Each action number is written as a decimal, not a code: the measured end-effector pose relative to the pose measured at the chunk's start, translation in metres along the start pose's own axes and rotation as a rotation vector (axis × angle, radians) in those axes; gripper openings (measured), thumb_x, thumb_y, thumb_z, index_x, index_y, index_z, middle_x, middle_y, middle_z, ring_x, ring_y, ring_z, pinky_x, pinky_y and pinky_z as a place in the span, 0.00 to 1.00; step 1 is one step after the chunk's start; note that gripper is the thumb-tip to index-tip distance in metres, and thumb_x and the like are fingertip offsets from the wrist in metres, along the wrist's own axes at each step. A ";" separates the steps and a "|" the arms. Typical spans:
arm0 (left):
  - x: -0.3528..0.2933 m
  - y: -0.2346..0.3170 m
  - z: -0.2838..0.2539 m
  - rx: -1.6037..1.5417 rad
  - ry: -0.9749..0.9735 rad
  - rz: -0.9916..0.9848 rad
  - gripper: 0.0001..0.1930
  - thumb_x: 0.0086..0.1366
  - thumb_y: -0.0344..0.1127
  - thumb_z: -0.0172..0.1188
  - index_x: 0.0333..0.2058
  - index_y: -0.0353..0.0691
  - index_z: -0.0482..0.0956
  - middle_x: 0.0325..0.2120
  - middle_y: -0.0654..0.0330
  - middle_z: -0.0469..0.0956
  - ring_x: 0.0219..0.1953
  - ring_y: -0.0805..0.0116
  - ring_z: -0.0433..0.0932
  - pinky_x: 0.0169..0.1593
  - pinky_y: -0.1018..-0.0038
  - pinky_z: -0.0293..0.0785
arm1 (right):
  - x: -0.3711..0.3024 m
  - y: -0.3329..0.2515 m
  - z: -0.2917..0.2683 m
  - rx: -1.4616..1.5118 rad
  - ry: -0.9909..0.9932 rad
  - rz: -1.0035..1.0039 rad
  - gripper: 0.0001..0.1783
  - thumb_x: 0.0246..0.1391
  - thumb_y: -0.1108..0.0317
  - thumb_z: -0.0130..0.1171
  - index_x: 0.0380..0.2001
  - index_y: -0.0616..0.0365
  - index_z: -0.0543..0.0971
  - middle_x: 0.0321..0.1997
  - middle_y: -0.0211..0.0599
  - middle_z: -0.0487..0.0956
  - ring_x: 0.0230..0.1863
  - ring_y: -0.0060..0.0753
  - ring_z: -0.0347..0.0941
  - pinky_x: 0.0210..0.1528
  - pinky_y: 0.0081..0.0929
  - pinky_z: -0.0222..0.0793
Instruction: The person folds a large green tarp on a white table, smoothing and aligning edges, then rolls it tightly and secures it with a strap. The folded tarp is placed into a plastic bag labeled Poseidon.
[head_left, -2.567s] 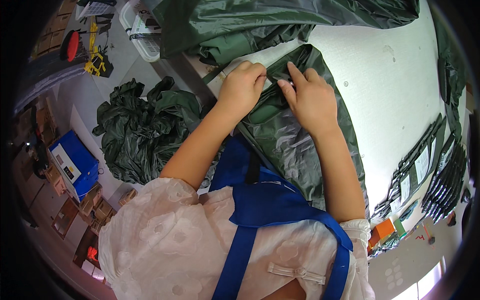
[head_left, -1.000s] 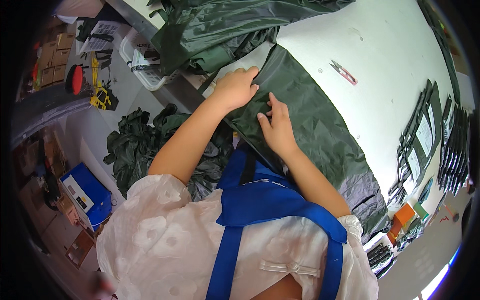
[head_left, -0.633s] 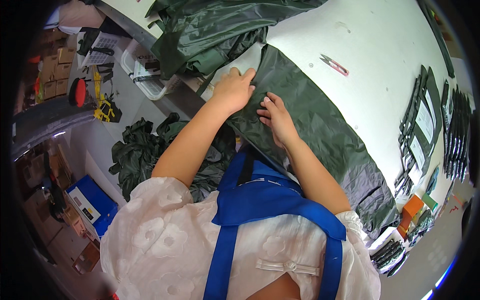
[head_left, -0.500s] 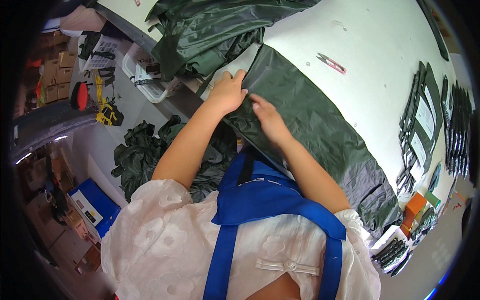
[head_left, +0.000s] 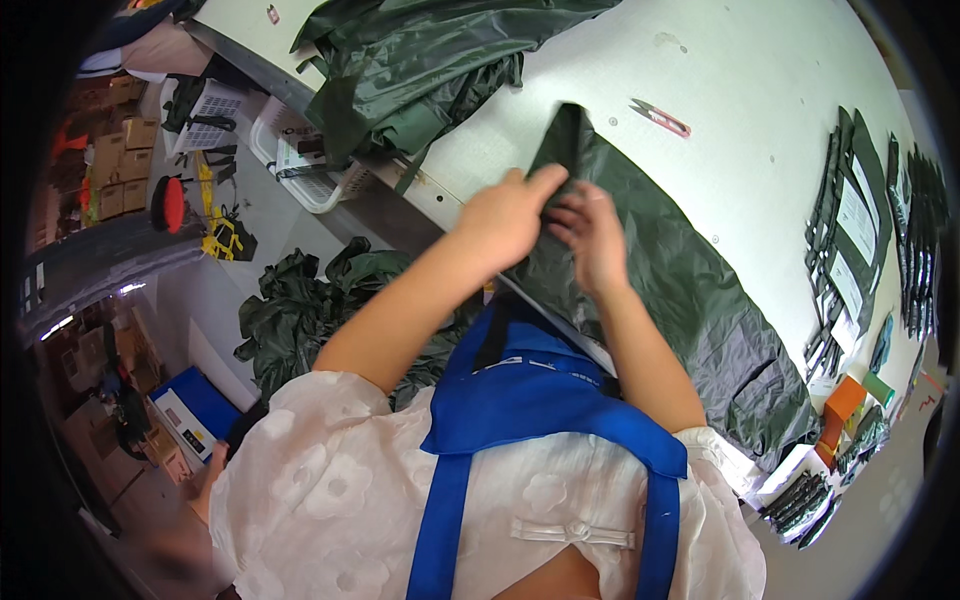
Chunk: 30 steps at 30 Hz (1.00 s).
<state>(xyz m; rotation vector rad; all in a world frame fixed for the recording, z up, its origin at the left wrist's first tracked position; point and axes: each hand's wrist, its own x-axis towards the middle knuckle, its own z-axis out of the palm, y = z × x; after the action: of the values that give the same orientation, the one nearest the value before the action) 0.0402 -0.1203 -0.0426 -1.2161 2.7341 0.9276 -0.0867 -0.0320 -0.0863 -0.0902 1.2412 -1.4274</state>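
Observation:
A long sheet of dark green, shiny fabric (head_left: pixel 672 270) lies along the table edge in front of me. Its far left end is folded over and raised into a narrow flap. My left hand (head_left: pixel 503 222) is closed on that end, fingers and thumb pinching the fold. Just right of it, my right hand (head_left: pixel 597 238) has its fingers half curled and a little apart against the folded part; some blur covers the fingertips, and no separate object shows in them. A heap of the same green fabric (head_left: pixel 410 80) sits on the table beyond my left hand.
Small thread snips (head_left: pixel 660 118) lie on the white table (head_left: pixel 740 90). Packed dark pieces with white labels (head_left: pixel 850 225) are at the right. Crumpled green fabric (head_left: pixel 290 325) hangs low at my left, near white baskets (head_left: pixel 265 130). Another person's hand (head_left: pixel 212 480) shows lower left.
Both hands have moved right, and the left end of the sheet has been folded over with them. A bare strip of table now shows where that end lay.

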 end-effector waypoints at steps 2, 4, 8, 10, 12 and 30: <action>-0.004 0.032 0.016 0.051 -0.033 0.040 0.27 0.56 0.28 0.53 0.56 0.49 0.64 0.36 0.44 0.71 0.31 0.45 0.77 0.35 0.57 0.75 | 0.003 -0.014 -0.019 -0.151 0.101 -0.118 0.32 0.59 0.44 0.50 0.57 0.57 0.64 0.47 0.36 0.68 0.41 0.28 0.66 0.41 0.29 0.68; -0.004 0.049 0.042 0.071 -0.031 0.110 0.24 0.57 0.29 0.52 0.55 0.42 0.65 0.33 0.45 0.70 0.29 0.49 0.78 0.31 0.60 0.76 | 0.013 -0.025 -0.031 -0.334 0.228 -0.129 0.27 0.58 0.54 0.56 0.53 0.61 0.68 0.41 0.35 0.73 0.37 0.24 0.67 0.37 0.24 0.66; -0.006 0.062 0.077 -0.016 0.010 0.248 0.24 0.57 0.32 0.57 0.54 0.36 0.66 0.36 0.48 0.72 0.37 0.51 0.76 0.38 0.62 0.75 | 0.038 -0.018 -0.065 -0.509 0.276 -0.240 0.24 0.53 0.63 0.62 0.47 0.67 0.70 0.36 0.40 0.77 0.36 0.28 0.71 0.40 0.27 0.67; -0.019 0.054 0.072 -0.210 0.092 0.395 0.25 0.58 0.34 0.58 0.54 0.35 0.66 0.41 0.49 0.74 0.43 0.50 0.75 0.46 0.61 0.73 | 0.043 -0.019 -0.070 -0.661 0.385 -0.260 0.26 0.51 0.63 0.63 0.48 0.68 0.69 0.37 0.43 0.77 0.38 0.32 0.71 0.43 0.30 0.67; -0.034 0.027 0.067 -0.192 0.273 0.392 0.27 0.60 0.40 0.57 0.56 0.37 0.66 0.51 0.50 0.70 0.53 0.49 0.69 0.55 0.58 0.64 | 0.042 -0.015 -0.067 -0.736 0.448 -0.344 0.30 0.50 0.65 0.63 0.53 0.67 0.65 0.42 0.50 0.75 0.42 0.42 0.72 0.48 0.34 0.67; -0.030 -0.005 0.065 -0.206 0.147 -0.155 0.29 0.49 0.32 0.67 0.49 0.33 0.64 0.44 0.42 0.69 0.47 0.45 0.71 0.49 0.59 0.69 | 0.014 -0.018 -0.023 -1.773 0.024 -0.469 0.23 0.48 0.67 0.60 0.46 0.70 0.70 0.41 0.54 0.74 0.45 0.53 0.73 0.45 0.41 0.72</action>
<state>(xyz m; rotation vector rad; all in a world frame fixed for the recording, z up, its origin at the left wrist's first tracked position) 0.0505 -0.0691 -0.0917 -1.5640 2.6542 1.1687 -0.1189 -0.0328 -0.0916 -1.6065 2.2162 -0.2326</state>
